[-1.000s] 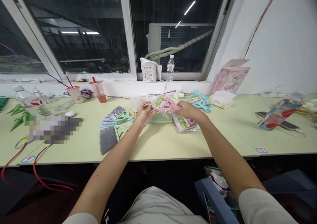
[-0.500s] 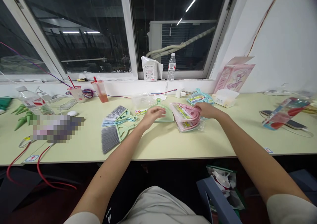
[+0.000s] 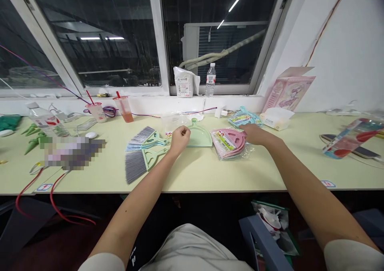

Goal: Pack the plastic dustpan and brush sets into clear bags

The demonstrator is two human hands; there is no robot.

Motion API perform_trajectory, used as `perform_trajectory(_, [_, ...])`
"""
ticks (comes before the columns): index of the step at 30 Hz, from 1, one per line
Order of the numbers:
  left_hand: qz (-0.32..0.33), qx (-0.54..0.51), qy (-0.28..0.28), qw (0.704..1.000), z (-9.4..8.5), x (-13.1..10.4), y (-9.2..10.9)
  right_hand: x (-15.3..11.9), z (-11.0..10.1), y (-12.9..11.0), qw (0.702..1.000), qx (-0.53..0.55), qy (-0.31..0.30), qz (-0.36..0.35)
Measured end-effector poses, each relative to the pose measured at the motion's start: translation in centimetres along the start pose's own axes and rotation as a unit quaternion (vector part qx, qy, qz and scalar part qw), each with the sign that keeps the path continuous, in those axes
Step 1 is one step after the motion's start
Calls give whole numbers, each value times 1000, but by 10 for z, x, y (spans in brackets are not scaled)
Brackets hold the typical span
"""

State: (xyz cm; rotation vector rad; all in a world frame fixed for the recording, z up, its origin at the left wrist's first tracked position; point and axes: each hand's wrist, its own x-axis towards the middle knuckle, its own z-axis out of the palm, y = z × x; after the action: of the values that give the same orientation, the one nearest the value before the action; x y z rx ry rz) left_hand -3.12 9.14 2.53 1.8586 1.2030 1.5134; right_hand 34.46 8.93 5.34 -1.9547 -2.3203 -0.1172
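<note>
My left hand [image 3: 180, 140] is closed with curled fingers beside the left edge of a light green dustpan [image 3: 200, 137]. Whatever lies inside its fingers, if anything, is hidden. My right hand [image 3: 252, 134] reaches over the table, fingers stretched out leftward between two packages. Just beyond the fingertips is a blue dustpan set in clear wrapping [image 3: 244, 118]. Nearer to me, a pink dustpan set in a clear bag [image 3: 228, 144] lies flat. Left of my left hand are a green hand brush [image 3: 138, 165] and a blue-and-green one [image 3: 141, 140], both with grey bristles.
Clear plastic wrapping [image 3: 172, 121] lies behind my left hand. Two drink cups [image 3: 123, 109] and cables stand along the wall. A tissue pack [image 3: 277, 119] and pink box [image 3: 289, 91] are at the back right. A water bottle [image 3: 211, 80] stands on the sill.
My left hand has drawn slightly left and its fingers have curled shut. The pink package, tilted up under my right hand before, now lies flat, and the right fingers have come off it.
</note>
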Motion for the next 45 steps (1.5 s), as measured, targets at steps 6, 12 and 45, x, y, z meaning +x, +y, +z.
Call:
perform_trajectory(6, [13, 261, 11, 965, -2, 2, -13, 5, -12, -63, 985, 95, 141, -30])
perform_trajectory(12, [-60, 406, -30, 911, -11, 5, -28, 44, 0, -166, 983, 174, 63, -14])
perform_trajectory(45, [20, 218, 54, 974, -24, 16, -11, 57, 41, -174, 702, 692, 151, 76])
